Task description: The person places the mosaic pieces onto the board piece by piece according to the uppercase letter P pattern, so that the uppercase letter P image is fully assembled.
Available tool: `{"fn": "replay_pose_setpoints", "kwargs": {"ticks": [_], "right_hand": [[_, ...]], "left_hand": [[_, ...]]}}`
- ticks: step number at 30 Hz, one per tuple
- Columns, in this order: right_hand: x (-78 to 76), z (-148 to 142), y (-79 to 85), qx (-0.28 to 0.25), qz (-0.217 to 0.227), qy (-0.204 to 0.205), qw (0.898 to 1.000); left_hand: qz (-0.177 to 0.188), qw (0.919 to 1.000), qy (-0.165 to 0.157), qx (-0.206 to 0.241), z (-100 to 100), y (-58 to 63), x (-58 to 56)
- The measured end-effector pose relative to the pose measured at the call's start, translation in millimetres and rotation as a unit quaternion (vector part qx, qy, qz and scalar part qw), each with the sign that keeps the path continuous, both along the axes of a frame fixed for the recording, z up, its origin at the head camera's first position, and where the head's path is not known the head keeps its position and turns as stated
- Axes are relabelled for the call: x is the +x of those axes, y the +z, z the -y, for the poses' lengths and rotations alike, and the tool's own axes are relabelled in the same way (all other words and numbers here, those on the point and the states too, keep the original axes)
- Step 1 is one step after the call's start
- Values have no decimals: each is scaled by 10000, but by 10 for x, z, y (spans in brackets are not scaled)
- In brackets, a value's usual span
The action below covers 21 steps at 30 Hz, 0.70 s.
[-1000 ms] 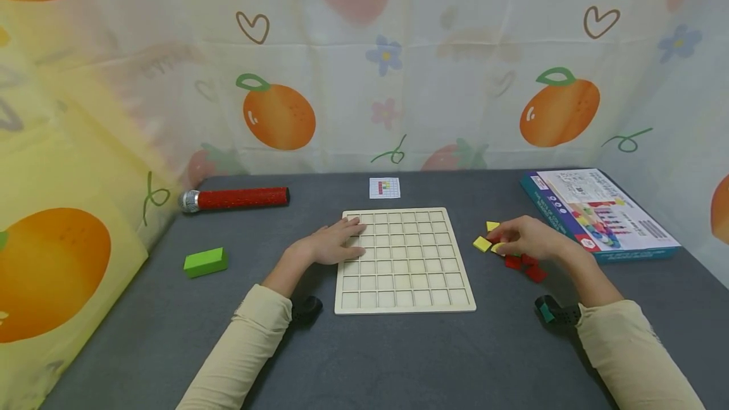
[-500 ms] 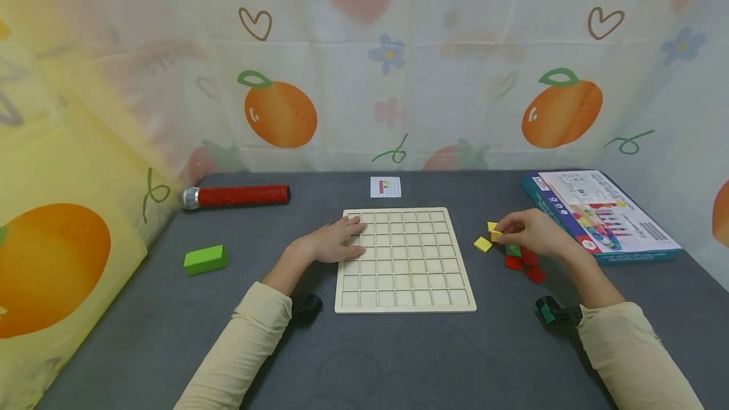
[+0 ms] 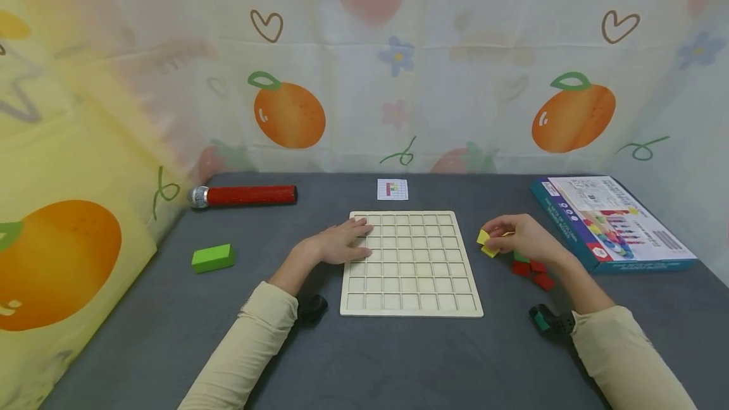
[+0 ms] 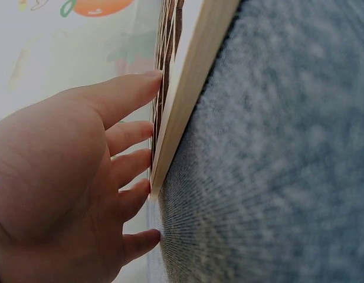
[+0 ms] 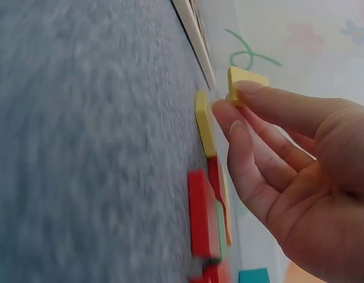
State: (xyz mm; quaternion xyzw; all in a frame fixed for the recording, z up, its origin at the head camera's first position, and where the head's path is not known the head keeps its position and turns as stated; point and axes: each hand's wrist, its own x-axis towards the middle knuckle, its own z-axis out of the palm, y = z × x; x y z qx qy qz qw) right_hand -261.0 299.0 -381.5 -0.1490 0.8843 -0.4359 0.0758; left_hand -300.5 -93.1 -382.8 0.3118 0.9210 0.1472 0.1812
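Observation:
A pale wooden board (image 3: 411, 283) with a grid of square cells lies at mid-table. Spread over its left edge, my left hand (image 3: 340, 242) rests with straight fingers; the left wrist view shows the thumb (image 4: 131, 94) and fingertips along the board's rim. My right hand (image 3: 525, 236), right of the board, pinches a yellow square tile (image 5: 243, 82) between thumb and finger, raised off the table. Below it lies another yellow tile (image 5: 204, 122). Near the palm sit several red tiles (image 3: 543, 281) and a green tile (image 3: 521, 257), partly covered by the hand.
A small card with a coloured grid (image 3: 392, 189) lies behind the board. At the back left is a red microphone (image 3: 250, 195), with a green block (image 3: 213, 258) nearer. A flat printed box (image 3: 615, 220) occupies the right. A fruit-patterned cloth (image 3: 353, 81) hangs behind.
My right hand has picked up a yellow tile from the pile and carried it slightly left, over another yellow tile. The left hand stays on the board; the head view has shifted a little.

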Motion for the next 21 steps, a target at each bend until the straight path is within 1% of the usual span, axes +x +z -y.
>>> {"fn": "replay_pose_setpoints", "kwargs": {"ticks": [6, 12, 15, 21], "right_hand": [[-81, 160, -9, -93, 41, 24, 9999], [-181, 339, -7, -317, 519, 91, 9981], [-232, 421, -9, -331, 747, 115, 9966], [-306, 536, -13, -264, 964, 165, 9949]], "left_hand": [[48, 10000, 56, -35, -11, 8, 4], [62, 10000, 60, -19, -9, -4, -2], [20, 10000, 38, -35, -10, -13, -2], [-29, 10000, 44, -39, -11, -13, 5]]}}
